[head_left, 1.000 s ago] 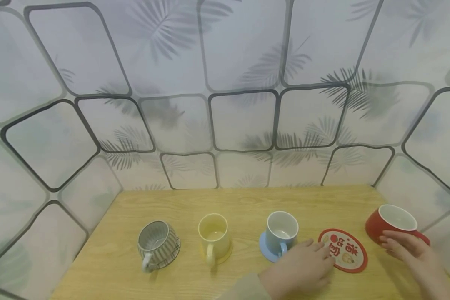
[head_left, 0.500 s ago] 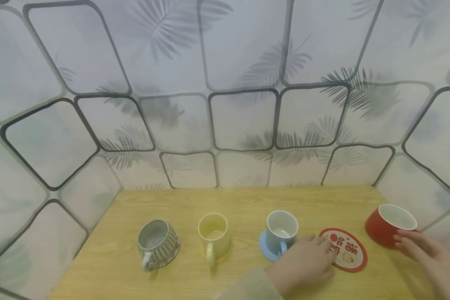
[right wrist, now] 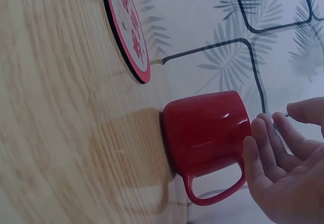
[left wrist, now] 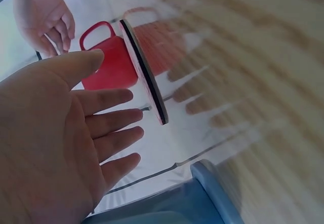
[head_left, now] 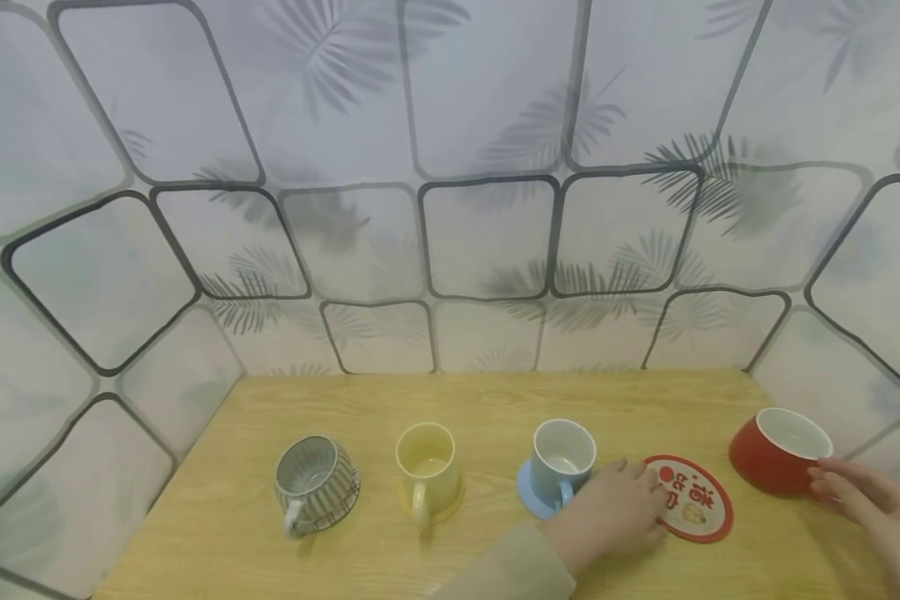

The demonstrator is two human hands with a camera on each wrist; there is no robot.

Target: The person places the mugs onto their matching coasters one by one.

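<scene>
My left hand [head_left: 611, 510] is over the table beside a round red-rimmed coaster [head_left: 696, 498], fingers extended toward it and overlapping its left edge. In the left wrist view the left hand [left wrist: 76, 127] has its fingers spread, and nothing lies in its palm. A red mug [head_left: 768, 467] with a white inside stands to the right of the coaster. My right hand [head_left: 870, 508] is at the mug's right side. The right wrist view has that hand's loosely bent fingertips [right wrist: 253, 148] right by the mug's rim, with the mug handle [right wrist: 215, 196] below them, not gripped.
A light blue mug [head_left: 562, 462] stands on a blue coaster [head_left: 527, 492] close to my left hand. Farther left are a yellow mug [head_left: 429, 475] on a yellow coaster and a grey striped cup [head_left: 322, 492] on a patterned coaster. Patterned walls [head_left: 487, 242] enclose the wooden table [head_left: 480, 400].
My right hand has drawn back rightward from the front of the red mug to its right side. The left hand has shifted very slightly; the mugs and coasters stay put.
</scene>
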